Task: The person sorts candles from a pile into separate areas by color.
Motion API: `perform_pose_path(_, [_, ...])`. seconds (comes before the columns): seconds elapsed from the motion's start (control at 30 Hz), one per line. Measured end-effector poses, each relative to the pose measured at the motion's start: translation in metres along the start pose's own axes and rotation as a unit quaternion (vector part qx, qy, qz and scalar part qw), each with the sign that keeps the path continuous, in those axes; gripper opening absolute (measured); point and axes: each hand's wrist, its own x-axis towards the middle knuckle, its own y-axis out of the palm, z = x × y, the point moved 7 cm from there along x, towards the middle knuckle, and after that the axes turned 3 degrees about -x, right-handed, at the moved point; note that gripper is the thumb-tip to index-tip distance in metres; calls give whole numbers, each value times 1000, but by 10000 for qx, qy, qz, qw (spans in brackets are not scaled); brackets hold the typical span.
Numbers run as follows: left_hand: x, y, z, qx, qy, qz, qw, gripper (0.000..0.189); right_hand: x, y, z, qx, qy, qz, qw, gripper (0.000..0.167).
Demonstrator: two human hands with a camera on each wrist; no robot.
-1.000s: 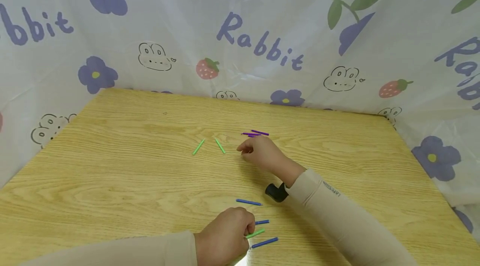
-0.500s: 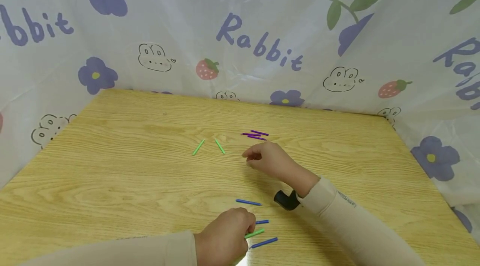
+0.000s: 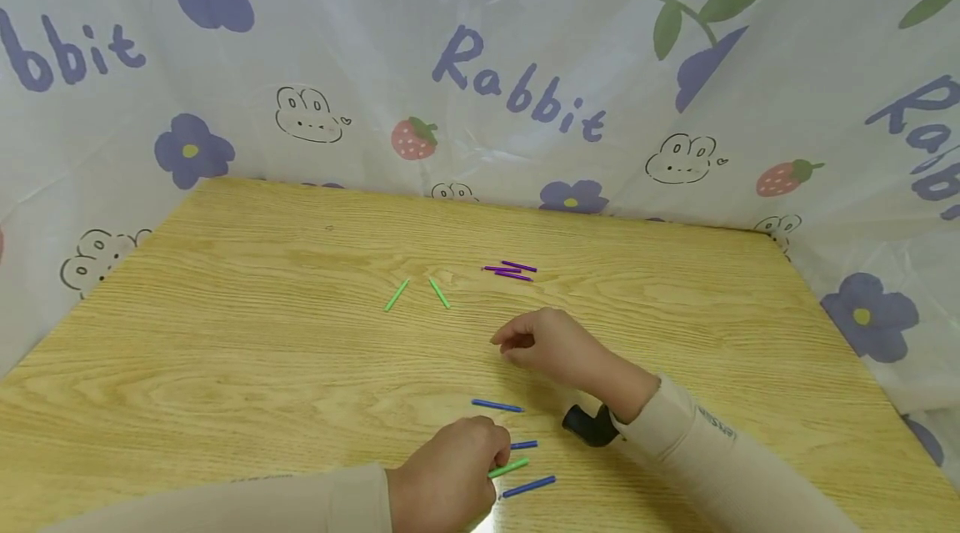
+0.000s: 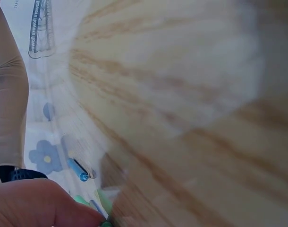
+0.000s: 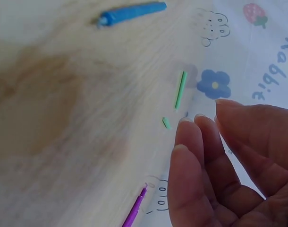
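My left hand pinches a thin green pen near the front of the table; one end sticks out past the fingers. In the left wrist view the thumb lies at its tip. Around that hand lie blue pens: one ahead of it, one partly hidden by the fingers, one nearest the front. Above the table my right hand hovers with loosely bent fingers and nothing between thumb and fingertips, as the right wrist view confirms. A purple pen shows below that hand's fingers there.
Farther back, purple pens lie in a small cluster. Left of them two green pens rest slanted apart. A white rabbit-print sheet hangs behind the wooden table. A black wrist device sits under the right sleeve.
My right hand has drawn back from beside the purple pens toward the front and slightly right, uncovering them. The left hand has stayed in place with the green pen.
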Motion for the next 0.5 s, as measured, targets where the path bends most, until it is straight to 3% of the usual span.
perform_pose_path(0.5, [-1,0,-1,-106,90,-38,9999,26,-22,7,-5,199,-67,21,9998,12])
